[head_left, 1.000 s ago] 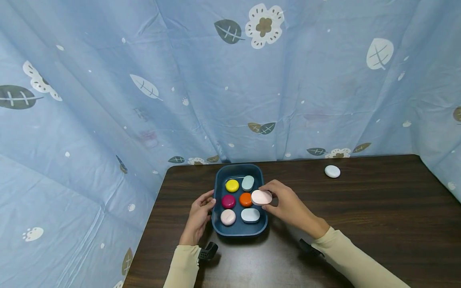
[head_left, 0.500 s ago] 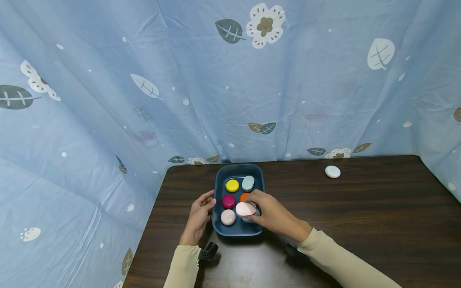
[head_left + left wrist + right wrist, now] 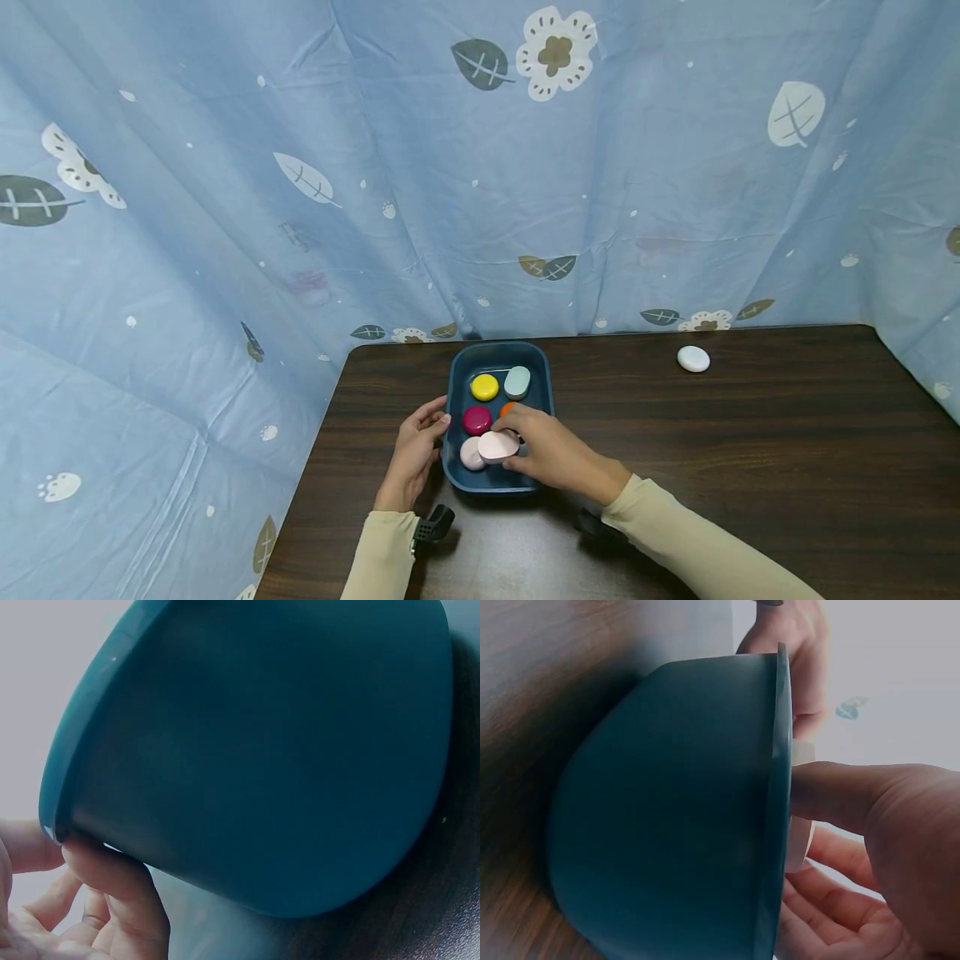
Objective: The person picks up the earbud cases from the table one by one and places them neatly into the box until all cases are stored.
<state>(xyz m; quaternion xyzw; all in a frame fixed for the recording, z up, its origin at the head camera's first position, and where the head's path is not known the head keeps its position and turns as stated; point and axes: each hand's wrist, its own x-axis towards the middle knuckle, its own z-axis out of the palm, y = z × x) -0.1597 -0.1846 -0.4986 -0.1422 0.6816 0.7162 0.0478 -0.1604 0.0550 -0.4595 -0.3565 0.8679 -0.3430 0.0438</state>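
My right hand (image 3: 558, 447) pinches a pale pink oval soap bar (image 3: 498, 446) over the front of a dark blue tray (image 3: 499, 346). This bar overlaps a round pale pink soap (image 3: 472, 452) lying inside. Also in the tray are yellow (image 3: 484, 387), pale green (image 3: 517, 382) and magenta (image 3: 477, 420) soaps, with an orange soap (image 3: 509, 409) partly covered by my right fingers. A white soap is hidden beneath that hand. My left hand (image 3: 411, 454) grips the tray's left rim; in the left wrist view, fingers (image 3: 124, 877) press just under the rim's edge.
A white oval soap (image 3: 693, 359) lies near the back edge of the dark wooden table (image 3: 757, 450), right of the tray. A blue patterned curtain (image 3: 420, 167) hangs behind the table and along its left side.
My right hand has carried the pale pink oval soap bar left and toward me, from the tray's right side to over the round pink soap. My left hand has stayed at the rim.
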